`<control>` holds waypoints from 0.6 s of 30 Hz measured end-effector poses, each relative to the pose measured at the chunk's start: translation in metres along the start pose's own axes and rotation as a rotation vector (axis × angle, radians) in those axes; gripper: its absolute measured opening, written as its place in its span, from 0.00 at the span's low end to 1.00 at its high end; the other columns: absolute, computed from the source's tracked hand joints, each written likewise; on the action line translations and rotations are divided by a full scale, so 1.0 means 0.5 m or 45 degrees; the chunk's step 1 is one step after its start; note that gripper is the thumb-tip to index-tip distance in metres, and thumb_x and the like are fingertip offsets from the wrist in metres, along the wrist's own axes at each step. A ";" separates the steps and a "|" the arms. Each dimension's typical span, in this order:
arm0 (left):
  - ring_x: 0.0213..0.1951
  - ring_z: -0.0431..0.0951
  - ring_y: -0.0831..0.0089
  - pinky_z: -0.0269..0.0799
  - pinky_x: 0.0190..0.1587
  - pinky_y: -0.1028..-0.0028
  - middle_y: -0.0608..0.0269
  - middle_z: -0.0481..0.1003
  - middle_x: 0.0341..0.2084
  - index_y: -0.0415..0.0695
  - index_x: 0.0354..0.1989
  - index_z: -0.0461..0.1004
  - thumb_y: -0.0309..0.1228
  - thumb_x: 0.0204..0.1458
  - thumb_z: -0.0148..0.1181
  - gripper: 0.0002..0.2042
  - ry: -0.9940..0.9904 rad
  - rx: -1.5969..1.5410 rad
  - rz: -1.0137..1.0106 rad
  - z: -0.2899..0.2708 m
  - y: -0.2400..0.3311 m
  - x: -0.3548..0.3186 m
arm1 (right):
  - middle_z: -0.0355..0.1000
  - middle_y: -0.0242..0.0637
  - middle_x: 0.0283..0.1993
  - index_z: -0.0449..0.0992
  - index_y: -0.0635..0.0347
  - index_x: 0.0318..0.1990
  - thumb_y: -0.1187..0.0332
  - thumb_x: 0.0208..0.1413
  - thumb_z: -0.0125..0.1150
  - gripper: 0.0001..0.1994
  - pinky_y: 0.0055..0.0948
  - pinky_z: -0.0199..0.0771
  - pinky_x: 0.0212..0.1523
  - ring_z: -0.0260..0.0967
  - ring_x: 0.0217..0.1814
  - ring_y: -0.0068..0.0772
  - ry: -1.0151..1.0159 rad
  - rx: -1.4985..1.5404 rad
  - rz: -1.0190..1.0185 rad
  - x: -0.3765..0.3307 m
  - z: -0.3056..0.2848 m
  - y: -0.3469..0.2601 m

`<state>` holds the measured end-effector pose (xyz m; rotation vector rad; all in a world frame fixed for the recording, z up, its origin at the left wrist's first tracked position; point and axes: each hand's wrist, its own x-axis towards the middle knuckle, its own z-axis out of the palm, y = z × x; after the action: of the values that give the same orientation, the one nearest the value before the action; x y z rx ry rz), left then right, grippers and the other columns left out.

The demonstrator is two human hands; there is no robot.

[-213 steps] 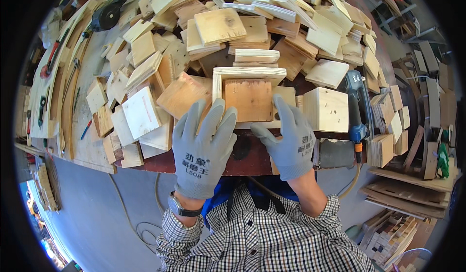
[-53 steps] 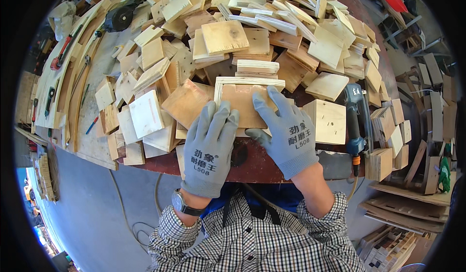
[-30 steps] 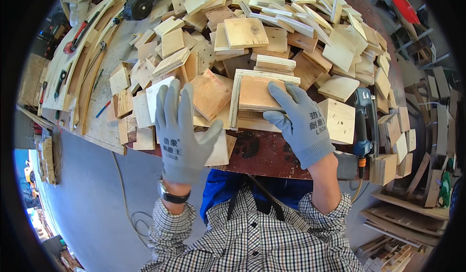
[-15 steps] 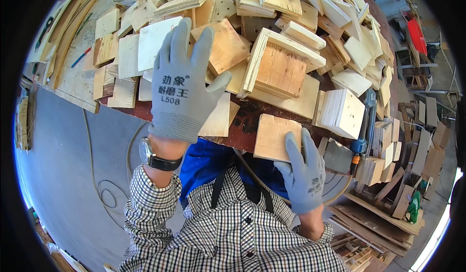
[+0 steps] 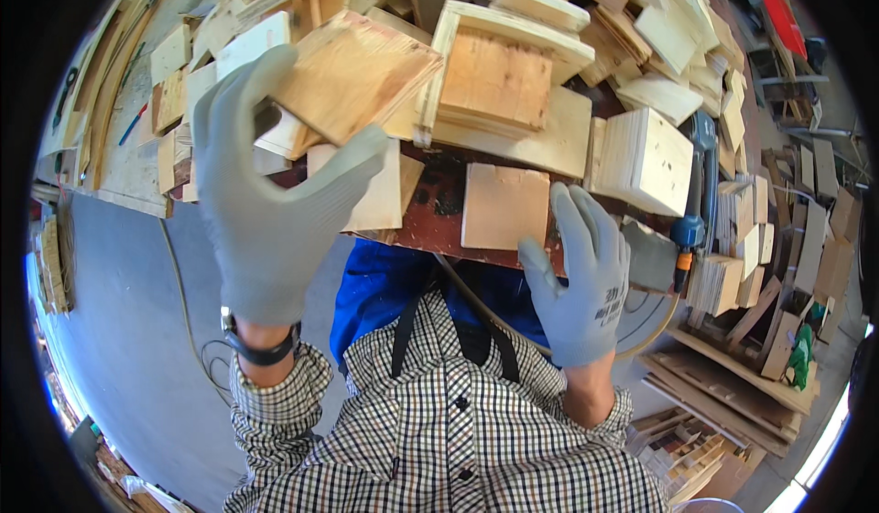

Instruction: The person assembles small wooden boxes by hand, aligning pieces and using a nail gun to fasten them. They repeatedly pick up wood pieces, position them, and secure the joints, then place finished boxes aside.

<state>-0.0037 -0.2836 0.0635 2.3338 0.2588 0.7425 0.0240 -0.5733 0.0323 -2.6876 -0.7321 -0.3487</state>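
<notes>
1. The left hand [image 5: 275, 206], in a grey work glove, was raised above the near edge of the workbench [image 5: 439, 224], thumb and fingers pinching one corner of a square plywood panel [image 5: 352, 73] tilted over the heap.
2. The right hand [image 5: 581, 279], gloved alike, rested with fingers spread wide, its fingertips touching the near edge of a small flat wooden square [image 5: 504, 206] lying at the bench's near edge.
3. Beyond the small square stood a shallow wooden box frame [image 5: 499, 78], with a pale wood block [image 5: 645, 160] just right of it.
4. The corner grip looked weak: the panel could probably slip onto the loose offcuts [image 5: 229, 46].
5. A nudge might push the small square off the edge.
</notes>
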 end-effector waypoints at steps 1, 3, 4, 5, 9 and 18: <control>0.59 0.77 0.62 0.75 0.62 0.64 0.51 0.75 0.60 0.37 0.70 0.69 0.33 0.51 0.77 0.37 -0.049 -0.107 -0.110 -0.007 0.010 -0.010 | 0.72 0.46 0.66 0.74 0.59 0.67 0.59 0.55 0.76 0.33 0.45 0.72 0.59 0.74 0.59 0.49 0.027 0.077 -0.021 0.007 -0.001 0.006; 0.57 0.79 0.61 0.75 0.62 0.64 0.48 0.77 0.58 0.32 0.67 0.70 0.41 0.54 0.73 0.36 -0.123 -0.618 -0.310 -0.019 0.026 -0.040 | 0.73 0.47 0.65 0.73 0.61 0.69 0.61 0.54 0.78 0.35 0.42 0.75 0.57 0.75 0.59 0.46 -0.015 0.320 0.048 0.006 -0.021 -0.003; 0.56 0.80 0.62 0.76 0.60 0.66 0.48 0.77 0.56 0.31 0.65 0.72 0.40 0.52 0.75 0.35 -0.144 -0.873 -0.449 -0.034 0.050 -0.053 | 0.74 0.47 0.64 0.72 0.61 0.70 0.62 0.53 0.78 0.36 0.40 0.76 0.56 0.76 0.58 0.44 -0.034 0.491 0.058 0.014 -0.031 -0.021; 0.54 0.81 0.63 0.77 0.58 0.67 0.49 0.78 0.54 0.29 0.62 0.73 0.38 0.50 0.76 0.34 -0.160 -1.128 -0.588 -0.047 0.071 -0.060 | 0.74 0.48 0.64 0.72 0.61 0.70 0.63 0.52 0.79 0.38 0.38 0.78 0.55 0.76 0.57 0.42 -0.057 0.656 0.070 0.021 -0.042 -0.037; 0.56 0.77 0.66 0.71 0.62 0.66 0.50 0.76 0.57 0.28 0.62 0.74 0.42 0.50 0.75 0.35 -0.452 -1.177 -0.611 -0.020 0.067 -0.072 | 0.73 0.50 0.66 0.68 0.62 0.74 0.67 0.49 0.82 0.43 0.31 0.81 0.50 0.77 0.50 0.34 0.001 1.049 0.082 0.041 -0.059 -0.053; 0.52 0.80 0.66 0.73 0.58 0.69 0.48 0.80 0.50 0.26 0.56 0.76 0.65 0.58 0.57 0.43 -0.767 -0.858 -0.635 -0.030 0.084 -0.060 | 0.80 0.43 0.55 0.77 0.61 0.66 0.63 0.50 0.80 0.34 0.39 0.78 0.56 0.79 0.52 0.43 0.032 0.870 -0.141 0.064 -0.066 -0.051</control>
<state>-0.0376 -0.3181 0.0868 1.6389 0.2514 -0.1292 0.0326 -0.5508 0.0792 -2.0025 -0.8145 -0.1223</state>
